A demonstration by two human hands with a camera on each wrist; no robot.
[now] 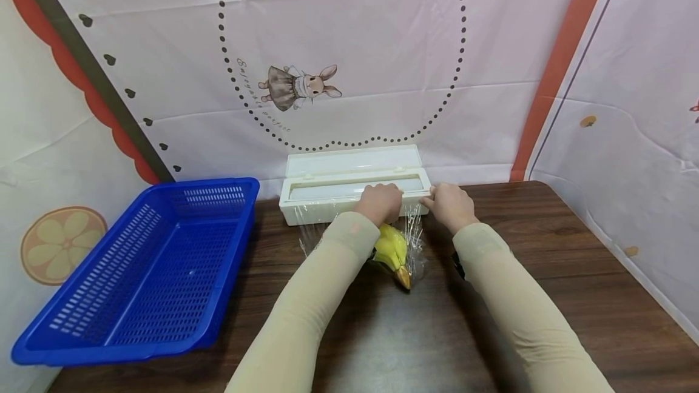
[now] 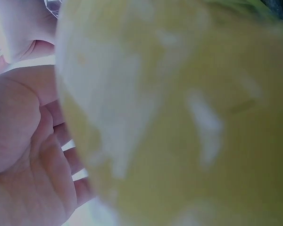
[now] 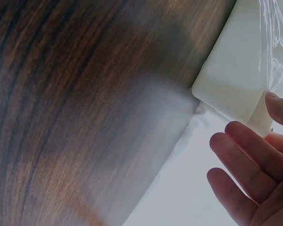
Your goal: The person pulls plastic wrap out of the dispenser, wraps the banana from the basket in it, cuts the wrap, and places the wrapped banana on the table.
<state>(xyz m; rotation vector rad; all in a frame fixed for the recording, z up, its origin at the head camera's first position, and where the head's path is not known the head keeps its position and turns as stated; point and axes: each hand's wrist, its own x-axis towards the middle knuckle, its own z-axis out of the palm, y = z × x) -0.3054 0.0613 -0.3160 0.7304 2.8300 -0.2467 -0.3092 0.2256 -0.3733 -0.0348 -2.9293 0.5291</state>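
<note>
I watch the clear film (image 1: 413, 232) hang from the front of the white dispenser (image 1: 333, 207) and spread down around the yellow item (image 1: 390, 244), which lies on the tabletop (image 1: 404, 332) just in front. My right hand (image 1: 452, 205) pinches the dispenser's near end corner between thumb and forefinger, the other fingers loosely bent. My left hand (image 1: 380, 202) sits over the front edge, above the yellow item; I cannot tell what its fingers hold.

I expect the film to be nearly weightless, limp and clingy, quick to crease or tear, so I would take it by a free edge, pulling evenly. The dispenser looks stiff and smooth, probably light enough to skid; its end is a sound place to steady it. The yellow item seems smooth and possibly slippery under film, best cupped around its middle.
</note>
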